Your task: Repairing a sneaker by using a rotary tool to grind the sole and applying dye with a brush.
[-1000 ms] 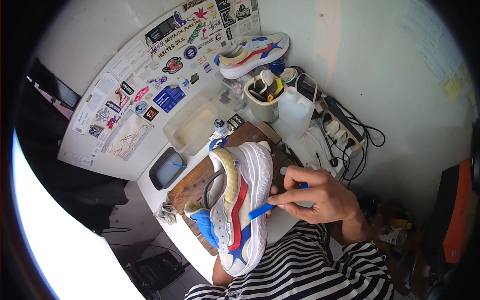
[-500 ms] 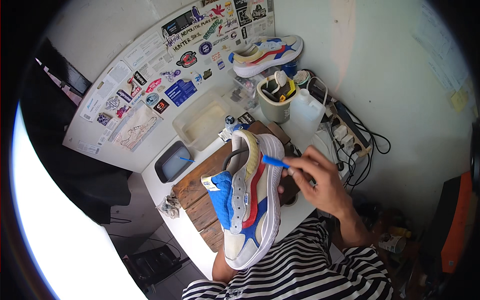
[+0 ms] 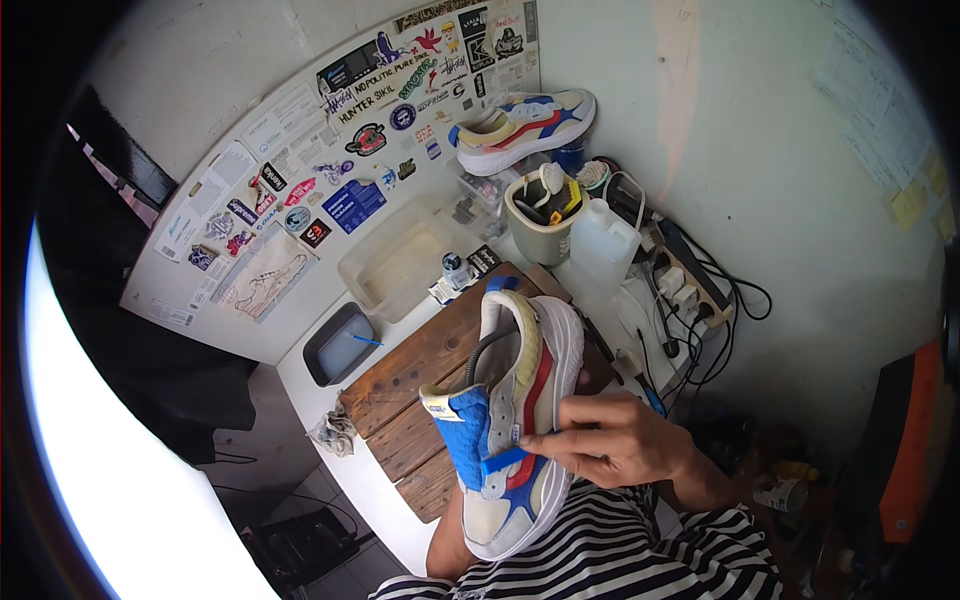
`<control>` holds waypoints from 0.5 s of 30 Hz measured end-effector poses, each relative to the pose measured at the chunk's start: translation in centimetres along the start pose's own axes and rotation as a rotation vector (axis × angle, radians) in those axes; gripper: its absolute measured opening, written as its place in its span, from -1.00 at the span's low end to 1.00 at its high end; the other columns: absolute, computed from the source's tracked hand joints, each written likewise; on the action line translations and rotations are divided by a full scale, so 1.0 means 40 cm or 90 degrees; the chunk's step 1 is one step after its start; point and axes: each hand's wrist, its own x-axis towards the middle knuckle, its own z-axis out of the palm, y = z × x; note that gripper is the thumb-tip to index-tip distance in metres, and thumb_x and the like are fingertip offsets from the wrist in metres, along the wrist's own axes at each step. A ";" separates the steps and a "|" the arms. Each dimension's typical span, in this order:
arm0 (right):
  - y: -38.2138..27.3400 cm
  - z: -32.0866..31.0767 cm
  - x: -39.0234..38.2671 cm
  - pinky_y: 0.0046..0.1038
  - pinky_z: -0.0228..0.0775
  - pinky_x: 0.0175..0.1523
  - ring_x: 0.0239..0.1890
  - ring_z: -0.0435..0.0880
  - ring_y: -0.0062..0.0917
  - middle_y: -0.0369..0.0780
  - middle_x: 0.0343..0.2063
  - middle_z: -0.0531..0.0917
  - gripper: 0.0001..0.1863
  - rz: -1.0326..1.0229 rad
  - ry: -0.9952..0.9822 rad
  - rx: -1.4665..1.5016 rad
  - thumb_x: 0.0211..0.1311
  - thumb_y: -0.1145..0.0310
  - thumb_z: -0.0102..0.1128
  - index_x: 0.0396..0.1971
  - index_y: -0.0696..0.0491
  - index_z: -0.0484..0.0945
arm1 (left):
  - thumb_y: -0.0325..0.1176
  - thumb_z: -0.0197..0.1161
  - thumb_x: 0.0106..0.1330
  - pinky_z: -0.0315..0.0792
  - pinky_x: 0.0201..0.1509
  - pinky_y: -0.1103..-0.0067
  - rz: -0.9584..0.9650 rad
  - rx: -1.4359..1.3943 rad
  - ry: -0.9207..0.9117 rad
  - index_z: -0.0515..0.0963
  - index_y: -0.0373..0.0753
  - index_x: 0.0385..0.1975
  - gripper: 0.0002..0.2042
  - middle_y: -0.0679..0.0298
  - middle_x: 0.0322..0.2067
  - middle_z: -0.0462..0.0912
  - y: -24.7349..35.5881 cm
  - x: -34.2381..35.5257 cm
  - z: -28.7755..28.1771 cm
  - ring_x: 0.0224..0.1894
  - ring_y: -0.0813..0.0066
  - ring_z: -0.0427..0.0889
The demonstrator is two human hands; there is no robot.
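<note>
Head view: the right hand (image 3: 610,445) comes in from the lower right, above a striped shirt (image 3: 640,550). Its grip is narrow, thumb and fingers pinched on a blue brush (image 3: 505,462) whose handle lies across the side of a shoe (image 3: 515,420). The shoe is held up over the worktop (image 3: 330,425), toe toward the person, heel up and away, its white sole turned to the right. It is grey and cream with blue and red panels. The left hand is hidden behind and under the shoe; only the forearm (image 3: 445,540) shows below it, so I cannot tell how its grip stands, though the shoe seems to sit on it.

Under the shoe lies a wooden board (image 3: 400,400) on the white worktop. Left of the board sits a small dark tray (image 3: 340,345) with a blue stick in it, and a crumpled rag (image 3: 333,432) lies at the worktop's near edge. Behind the board stands a clear tub (image 3: 400,262), with small bottles (image 3: 458,270) just beside it. Farther back are a green cup (image 3: 540,220) full of brushes and a white jug (image 3: 603,245). A second shoe (image 3: 520,125) of the same colours rests up against the wall. A power strip (image 3: 690,270) with cables lies to the right. Stickers (image 3: 350,130) cover the wall on the left.
</note>
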 end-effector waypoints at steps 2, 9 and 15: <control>-0.003 -0.007 0.004 -0.42 0.51 -0.35 -0.43 0.59 -0.56 -0.30 -0.35 0.52 -0.50 -0.009 0.001 -0.027 0.19 0.58 0.43 0.16 -0.04 0.73 | 0.22 0.07 0.55 0.63 0.27 0.06 -0.003 0.001 0.001 0.32 -0.33 0.46 -0.25 -0.21 0.24 0.56 0.010 0.025 0.007 0.17 -0.11 0.67; 0.026 -0.003 0.008 -0.43 0.46 -0.43 -0.50 0.57 -0.55 -0.29 -0.40 0.53 -0.59 0.029 0.072 -0.070 0.23 0.60 0.39 0.10 0.07 0.73 | 0.21 0.06 0.57 0.64 0.26 0.05 0.004 0.004 0.007 0.31 -0.32 0.46 -0.26 -0.22 0.24 0.56 -0.002 0.035 0.020 0.17 -0.13 0.68; 0.001 -0.048 -0.006 -0.43 0.42 -0.46 -0.53 0.56 -0.55 -0.30 -0.41 0.54 -0.65 0.026 0.017 0.059 0.18 0.53 0.47 0.00 0.04 0.77 | 0.19 0.06 0.58 0.65 0.25 0.04 0.015 0.010 0.002 0.31 -0.32 0.46 -0.28 -0.23 0.23 0.56 0.013 0.040 0.009 0.16 -0.15 0.68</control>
